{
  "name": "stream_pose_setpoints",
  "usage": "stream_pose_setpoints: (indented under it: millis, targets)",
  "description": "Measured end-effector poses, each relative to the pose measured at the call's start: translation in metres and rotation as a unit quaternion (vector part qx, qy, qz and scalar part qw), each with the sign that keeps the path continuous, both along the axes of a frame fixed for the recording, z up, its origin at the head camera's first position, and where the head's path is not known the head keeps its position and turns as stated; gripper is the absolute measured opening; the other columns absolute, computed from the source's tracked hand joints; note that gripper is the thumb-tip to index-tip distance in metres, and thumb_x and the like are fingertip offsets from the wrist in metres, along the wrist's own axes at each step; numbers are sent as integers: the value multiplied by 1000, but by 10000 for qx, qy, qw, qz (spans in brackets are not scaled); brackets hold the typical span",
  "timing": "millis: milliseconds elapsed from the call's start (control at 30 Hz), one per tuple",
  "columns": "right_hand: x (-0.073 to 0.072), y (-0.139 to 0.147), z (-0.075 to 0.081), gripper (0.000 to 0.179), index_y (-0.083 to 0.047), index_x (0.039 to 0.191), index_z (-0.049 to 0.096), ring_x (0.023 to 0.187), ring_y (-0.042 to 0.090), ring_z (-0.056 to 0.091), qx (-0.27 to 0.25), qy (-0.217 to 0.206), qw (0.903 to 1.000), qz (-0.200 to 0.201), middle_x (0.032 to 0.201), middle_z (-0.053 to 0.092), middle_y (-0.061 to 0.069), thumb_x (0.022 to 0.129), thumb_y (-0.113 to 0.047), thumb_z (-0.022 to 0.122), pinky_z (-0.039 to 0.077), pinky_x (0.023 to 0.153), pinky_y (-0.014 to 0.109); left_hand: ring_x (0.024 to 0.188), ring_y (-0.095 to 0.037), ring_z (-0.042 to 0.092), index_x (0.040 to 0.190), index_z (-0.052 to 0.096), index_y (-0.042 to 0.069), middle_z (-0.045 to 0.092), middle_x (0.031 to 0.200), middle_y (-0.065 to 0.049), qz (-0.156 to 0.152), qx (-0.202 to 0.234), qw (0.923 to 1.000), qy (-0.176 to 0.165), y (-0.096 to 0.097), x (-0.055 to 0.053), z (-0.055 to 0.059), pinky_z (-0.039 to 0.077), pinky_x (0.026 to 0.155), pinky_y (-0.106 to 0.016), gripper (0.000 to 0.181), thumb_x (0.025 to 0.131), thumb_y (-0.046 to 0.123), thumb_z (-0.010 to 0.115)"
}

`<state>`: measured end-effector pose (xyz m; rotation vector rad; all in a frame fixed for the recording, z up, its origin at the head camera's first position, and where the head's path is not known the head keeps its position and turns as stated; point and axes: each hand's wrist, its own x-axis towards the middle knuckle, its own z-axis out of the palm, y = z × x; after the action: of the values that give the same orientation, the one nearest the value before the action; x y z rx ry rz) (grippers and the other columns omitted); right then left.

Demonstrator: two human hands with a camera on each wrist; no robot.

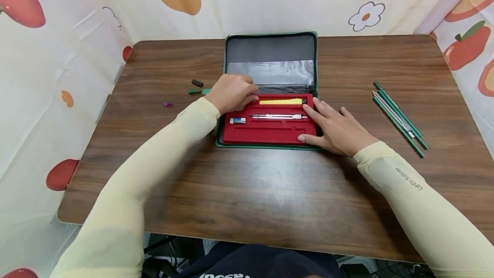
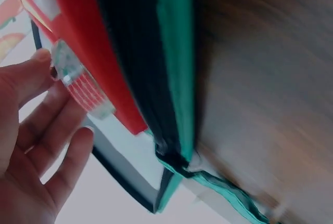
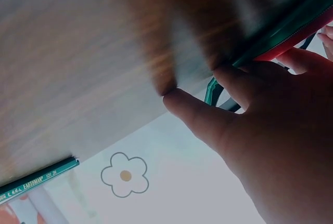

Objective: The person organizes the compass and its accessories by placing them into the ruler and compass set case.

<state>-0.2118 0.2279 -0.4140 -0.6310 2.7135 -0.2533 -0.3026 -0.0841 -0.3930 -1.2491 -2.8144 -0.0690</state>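
Note:
A green zip case (image 1: 272,34) lies unfolded on the table, with a red tray (image 1: 266,134) in its near half. My left hand (image 1: 234,92) is over the tray's far left corner. Between thumb and fingers it pinches a small clear piece with a red-and-white pattern (image 2: 86,86); its exact kind I cannot tell. The tray holds a yellow utility knife (image 1: 281,101), a silver compass (image 1: 278,116) and a small blue-and-white block (image 1: 237,120). My right hand (image 1: 339,128) rests along the tray's right edge, fingers spread, thumb on its near right part.
Several green pencils (image 1: 399,119) lie to the right on the wooden table (image 1: 266,196), a silver tool among them. Left of the case are a black piece (image 1: 197,83), a green piece (image 1: 194,92) and a purple piece (image 1: 168,104). A printed curtain (image 1: 270,3) stands behind the table.

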Motion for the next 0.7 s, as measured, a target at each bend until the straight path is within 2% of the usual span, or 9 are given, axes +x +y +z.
stream_pose_setpoints:
  millis: [100,233,333,433,567,633,700]
  targets:
    - [0,0,0,104,-18,162,19,151,37,14,10,-7,10000,-3,166,11,16,85,-83,43,12,112,71,80,-18,63,104,79,16,66,91,-4,89,-207,9997,20,6,1,-2,56,75,-37,22,97,33,66]
    - [0,0,-1,105,-18,162,18,150,37,15,26,-9,10000,-22,166,11,16,84,-84,43,12,112,71,79,-21,65,106,79,12,68,92,-7,260,-462,9983,226,14,5,-3,58,76,-37,26,97,32,66]
    - [0,0,-1,105,-18,162,18,150,37,16,36,14,10000,-31,166,12,16,84,-84,44,13,112,71,80,-23,67,106,79,11,70,94,-9,356,-546,9970,409,15,7,-2,59,75,-40,26,96,31,65]
    - [0,0,-2,105,-18,162,19,150,37,16,42,40,10000,-28,166,12,16,84,-84,44,14,112,71,79,-22,67,105,80,13,69,92,-9,384,-530,9969,435,12,7,-1,59,73,-40,26,97,32,65]
    - [0,0,-1,106,-18,162,18,150,37,16,36,51,10000,6,166,12,16,84,-84,44,14,112,71,82,-20,63,110,80,14,65,89,-7,419,-522,9977,99,5,9,1,58,73,-40,29,100,31,59]
    - [0,0,-1,105,-18,162,18,150,37,16,29,54,10000,16,166,12,16,84,-84,44,14,111,72,86,-21,60,123,75,15,63,93,-9,472,-677,9964,-169,1,11,3,57,75,-40,33,101,32,56]
    - [0,0,-1,105,-18,162,18,150,37,16,31,63,10000,10,166,12,16,84,-84,44,14,112,71,96,-24,56,138,64,15,60,104,-12,519,-927,9930,-506,-2,15,6,54,83,-42,42,102,34,54]
